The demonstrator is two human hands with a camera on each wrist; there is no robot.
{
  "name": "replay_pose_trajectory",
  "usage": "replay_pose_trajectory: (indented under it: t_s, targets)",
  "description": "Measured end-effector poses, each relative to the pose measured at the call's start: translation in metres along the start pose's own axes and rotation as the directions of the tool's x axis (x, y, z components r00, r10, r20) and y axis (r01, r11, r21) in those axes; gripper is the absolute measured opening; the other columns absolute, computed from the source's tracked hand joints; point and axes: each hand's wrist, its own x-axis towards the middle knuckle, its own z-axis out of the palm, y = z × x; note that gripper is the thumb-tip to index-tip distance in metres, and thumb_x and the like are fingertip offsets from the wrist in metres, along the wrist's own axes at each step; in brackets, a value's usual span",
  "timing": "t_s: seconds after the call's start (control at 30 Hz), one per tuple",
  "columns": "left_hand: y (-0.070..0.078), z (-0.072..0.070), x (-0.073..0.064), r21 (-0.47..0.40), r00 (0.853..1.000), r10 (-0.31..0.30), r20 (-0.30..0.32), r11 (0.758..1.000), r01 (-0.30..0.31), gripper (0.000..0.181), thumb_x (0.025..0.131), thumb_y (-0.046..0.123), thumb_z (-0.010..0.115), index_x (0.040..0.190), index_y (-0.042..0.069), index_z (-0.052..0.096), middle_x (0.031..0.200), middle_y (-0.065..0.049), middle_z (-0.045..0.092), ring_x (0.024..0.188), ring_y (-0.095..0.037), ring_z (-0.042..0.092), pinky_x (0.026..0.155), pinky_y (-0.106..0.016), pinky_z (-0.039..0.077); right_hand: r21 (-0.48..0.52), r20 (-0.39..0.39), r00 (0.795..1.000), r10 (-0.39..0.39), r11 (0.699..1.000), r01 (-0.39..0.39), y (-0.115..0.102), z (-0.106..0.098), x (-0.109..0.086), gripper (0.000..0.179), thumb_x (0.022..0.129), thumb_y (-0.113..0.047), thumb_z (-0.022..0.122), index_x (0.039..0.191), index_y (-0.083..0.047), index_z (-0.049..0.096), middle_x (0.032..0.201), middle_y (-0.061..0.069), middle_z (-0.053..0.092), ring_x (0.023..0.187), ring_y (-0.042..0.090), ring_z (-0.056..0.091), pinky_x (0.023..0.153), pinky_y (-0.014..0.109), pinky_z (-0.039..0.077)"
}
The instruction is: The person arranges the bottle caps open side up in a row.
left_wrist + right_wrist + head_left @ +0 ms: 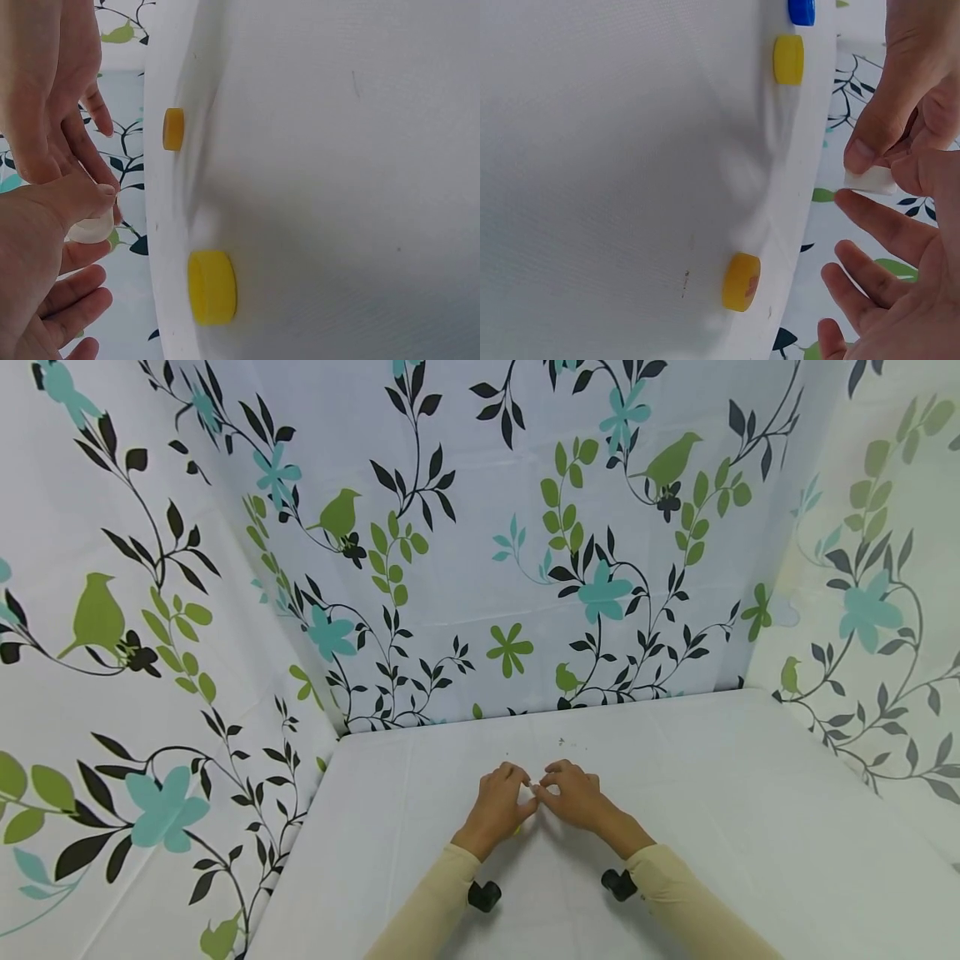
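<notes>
Both hands meet over the white table, and between their fingertips is a small white bottle cap (870,181). My left hand (497,802) pinches it, with its thumb (90,196) across the cap in the left wrist view. From the other side the thumb and index finger of my right hand (573,795) grip the same cap. The other right fingers (855,289) are spread apart. Beneath the hands lie a yellow cap (212,288) on the left side and an orange cap (742,282) on the right side.
A blue cap (802,10) lies beyond the yellow one, cut by the top edge of the right wrist view. The white tabletop (690,793) is bordered by cloth walls (465,568) printed with leaves, birds and flowers. Small dark marks dot the table's far part.
</notes>
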Motion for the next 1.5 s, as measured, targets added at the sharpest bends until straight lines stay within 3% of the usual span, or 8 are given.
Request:
replay_pose_trajectory:
  t_s: [0.17, 0.43, 0.67, 1.03, 1.5]
  targets:
    - [0.000, -0.002, 0.002, 0.023, 1.000, 0.012, 0.005, 1.000, -0.012, 0.029, 0.098, 0.030, 0.078, 0.116, 0.010, 0.068, 0.124, -0.007, 0.063, 0.123, -0.024, 0.062, 0.110, -0.052, 0.046, 0.020, -0.023, 0.999, -0.032, 0.999, 0.032, 0.001, -0.001, 0.002, 0.021, 0.102, -0.024, 0.070, 0.117, -0.011, 0.076, 0.132, 0.016, 0.065, 0.128, 0.038, 0.060, 0.094, 0.066, 0.044]
    - [-0.001, -0.001, 0.003, 0.037, 0.997, -0.017, 0.071, 0.999, 0.015, 0.031, 0.096, 0.029, 0.081, 0.119, 0.010, 0.072, 0.130, -0.007, 0.061, 0.126, -0.025, 0.060, 0.114, -0.050, 0.043, -0.020, 0.047, 0.998, -0.033, 0.999, 0.034, 0.004, -0.004, 0.000, 0.020, 0.102, -0.021, 0.072, 0.120, -0.016, 0.077, 0.137, 0.015, 0.063, 0.130, 0.036, 0.059, 0.095, 0.066, 0.045]
    - [-0.002, 0.003, 0.003, 0.053, 0.992, -0.041, 0.123, 0.998, 0.035, 0.030, 0.097, 0.030, 0.079, 0.119, 0.010, 0.074, 0.131, -0.006, 0.061, 0.125, -0.026, 0.061, 0.115, -0.050, 0.043, -0.066, 0.093, 0.995, -0.040, 0.997, 0.047, 0.018, 0.007, 0.001, 0.024, 0.098, -0.021, 0.076, 0.121, -0.016, 0.077, 0.137, 0.017, 0.062, 0.129, 0.040, 0.059, 0.095, 0.068, 0.045]
    - [-0.002, 0.007, 0.002, 0.060, 0.991, -0.023, 0.130, 0.998, 0.016, 0.027, 0.095, 0.029, 0.081, 0.114, 0.010, 0.076, 0.126, -0.005, 0.061, 0.123, -0.026, 0.061, 0.112, -0.052, 0.043, -0.137, 0.104, 0.994, -0.035, 0.989, 0.049, 0.016, 0.008, 0.000, 0.022, 0.094, -0.021, 0.081, 0.115, -0.016, 0.079, 0.137, 0.016, 0.064, 0.128, 0.040, 0.058, 0.097, 0.069, 0.043]
    - [-0.001, 0.009, -0.003, 0.064, 0.992, -0.018, 0.128, 0.998, 0.010, 0.026, 0.096, 0.032, 0.080, 0.112, 0.012, 0.077, 0.126, -0.006, 0.063, 0.120, -0.026, 0.062, 0.109, -0.051, 0.045, -0.145, 0.100, 0.994, -0.047, 0.988, 0.061, 0.013, 0.010, -0.008, 0.020, 0.094, -0.022, 0.081, 0.114, -0.015, 0.080, 0.137, 0.015, 0.064, 0.129, 0.039, 0.057, 0.100, 0.069, 0.040]
